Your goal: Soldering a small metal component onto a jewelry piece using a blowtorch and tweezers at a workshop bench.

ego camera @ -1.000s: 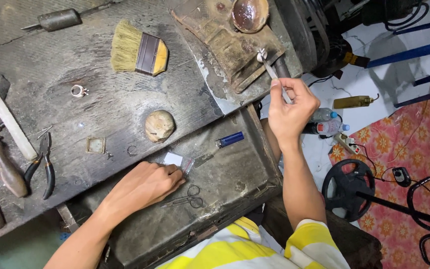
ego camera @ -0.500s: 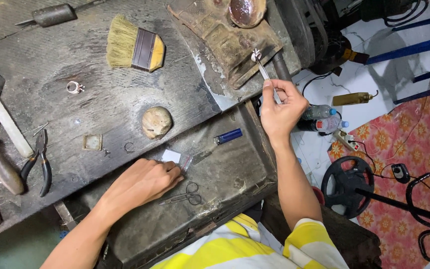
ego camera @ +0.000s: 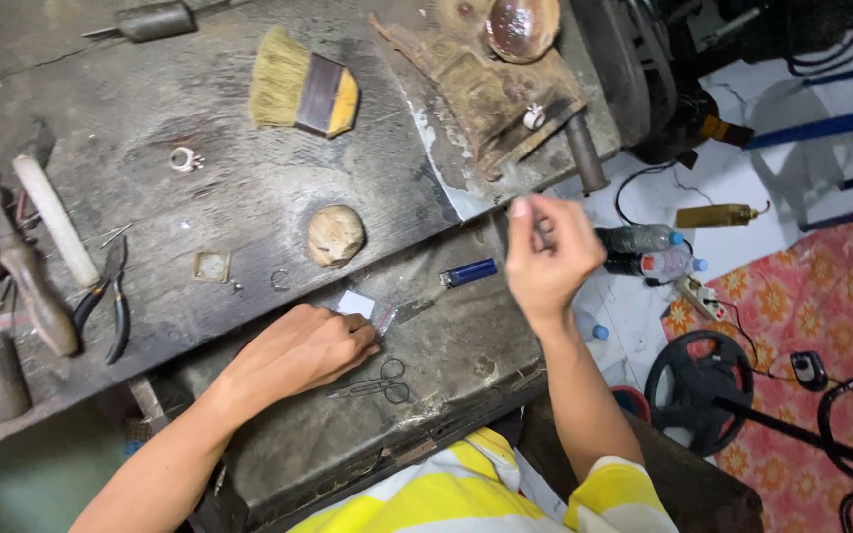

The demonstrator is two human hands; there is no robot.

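My left hand (ego camera: 308,350) lies flat in the dark metal drawer (ego camera: 466,345), its fingertips pressing a small clear packet with a white piece (ego camera: 359,304). My right hand (ego camera: 545,259) is raised beside the bench edge, blurred, fingers pinched on a thin metal tool (ego camera: 542,233) that is mostly hidden in the hand. A small silver ring (ego camera: 533,116) sits on the worn wooden block (ego camera: 486,94) above that hand, apart from it.
On the bench lie a brush (ego camera: 303,94), a round pale lump (ego camera: 335,235), another ring (ego camera: 185,158), a small square frame (ego camera: 211,266), pliers (ego camera: 101,301) and files. A blue lighter (ego camera: 471,271) and scissors (ego camera: 377,383) are in the drawer. Bottles (ego camera: 654,252) stand on the floor.
My right hand has drawn back down and left from the wooden block with the thin tool. The small ring now rests on the block. My left hand has stayed put.
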